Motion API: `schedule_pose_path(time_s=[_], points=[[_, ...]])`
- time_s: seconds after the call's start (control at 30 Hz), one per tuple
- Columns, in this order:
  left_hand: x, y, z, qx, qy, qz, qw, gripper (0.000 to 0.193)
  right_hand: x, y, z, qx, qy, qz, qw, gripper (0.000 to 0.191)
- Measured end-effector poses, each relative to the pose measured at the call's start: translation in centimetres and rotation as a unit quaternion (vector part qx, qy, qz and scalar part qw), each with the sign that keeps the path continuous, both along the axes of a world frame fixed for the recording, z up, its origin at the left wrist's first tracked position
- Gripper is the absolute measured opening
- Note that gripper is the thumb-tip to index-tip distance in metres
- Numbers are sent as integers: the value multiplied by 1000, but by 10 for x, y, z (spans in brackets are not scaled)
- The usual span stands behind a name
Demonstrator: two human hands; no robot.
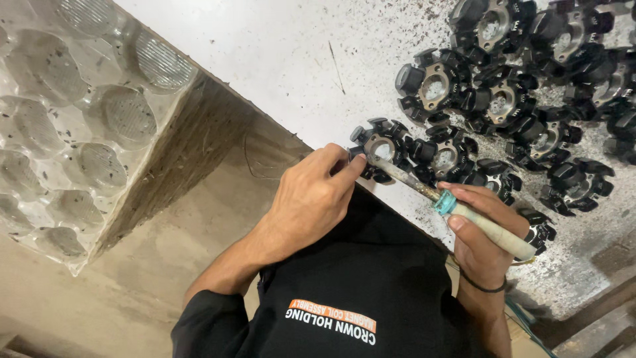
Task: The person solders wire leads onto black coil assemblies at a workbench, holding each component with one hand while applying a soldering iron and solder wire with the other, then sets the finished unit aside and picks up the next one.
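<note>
Black-sleeved arms reach up from 6 o'clock. Left hand (311,199) pinches a black, multi-armed coil core (383,147) with a metal centre at the white desk (265,59) edge. Right hand (480,248), fingers wrapped shut, grips a soldering iron (464,212) tipped onto that core. Similar cores (523,99) cluster at 2 o'clock. Clear moulded plastic tray (73,126), round pockets empty, at 9 o'clock.

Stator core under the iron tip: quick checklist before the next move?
1. Left hand steadies the black stator core at the table edge: ok.
2. Right hand grips the soldering iron on its handle: ok.
3. Iron tip rests on the core's centre: ok.
4. Left fingertips sit close to the tip: not ok.
5. Tip heat: cannot tell.
6. Neighbouring cores crowd against the worked one: not ok.
</note>
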State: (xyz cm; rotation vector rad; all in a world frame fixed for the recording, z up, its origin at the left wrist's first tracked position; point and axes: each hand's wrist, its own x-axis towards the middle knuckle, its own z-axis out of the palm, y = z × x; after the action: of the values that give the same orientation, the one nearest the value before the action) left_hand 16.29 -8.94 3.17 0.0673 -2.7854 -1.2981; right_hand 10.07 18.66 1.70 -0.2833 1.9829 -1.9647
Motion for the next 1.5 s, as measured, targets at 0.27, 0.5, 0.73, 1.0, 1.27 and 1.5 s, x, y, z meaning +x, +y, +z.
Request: schedule_pose_path(time_s=[0.27,0.5,0.73,1.0,1.27,1.5], points=[[-3,-3,-5,31,32,8,999,30,5,-3,3,54,69,10,996,29],[-1,3,-10,10,56,25,998,30,3,1,-9,37,128,20,991,32],[-2,4,-10,-11,72,29,997,28,10,6,-20,-6,129,-12,992,33],[0,5,-23,-14,83,37,996,23,5,-5,-7,-9,110,-9,994,32],[-16,-10,5,-67,122,-8,990,20,-33,37,-1,-68,140,19,988,33],[-39,-83,80,-123,422,29,898,12,-126,77,13,-23,144,-73,987,37]])
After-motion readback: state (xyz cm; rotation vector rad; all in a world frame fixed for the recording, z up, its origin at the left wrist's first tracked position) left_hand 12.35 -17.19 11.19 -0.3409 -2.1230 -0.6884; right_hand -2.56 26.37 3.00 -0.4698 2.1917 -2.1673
